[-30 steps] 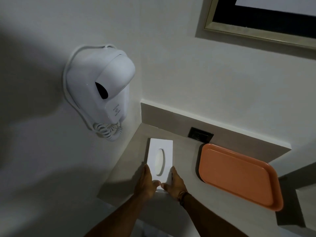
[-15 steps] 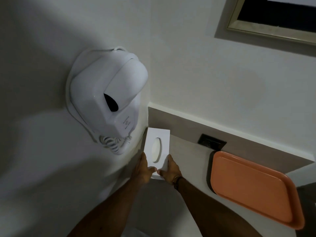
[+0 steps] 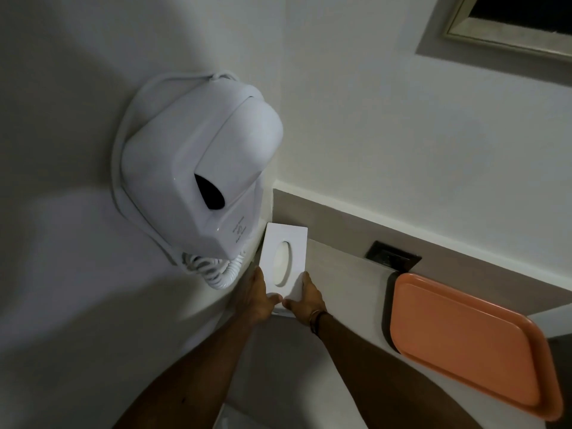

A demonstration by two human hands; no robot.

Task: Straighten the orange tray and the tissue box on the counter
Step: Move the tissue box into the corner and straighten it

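Note:
A white tissue box (image 3: 284, 252) with an oval slot lies on the grey counter (image 3: 340, 280), its far end close to the back corner and its long side along the left wall. My left hand (image 3: 258, 297) grips its near left corner and my right hand (image 3: 305, 300) grips its near right corner. The orange tray (image 3: 464, 345) lies empty on the counter to the right, well apart from the box, its far edge near the backsplash.
A white wall-mounted hair dryer (image 3: 198, 178) with a coiled cord (image 3: 216, 270) hangs on the left wall just above the box. A black socket (image 3: 391, 255) sits in the backsplash behind the tray. A framed picture (image 3: 507, 29) hangs at the upper right.
Both hands have pushed the tissue box away from me along the counter into the back left corner, under the hair dryer. The tray has not moved.

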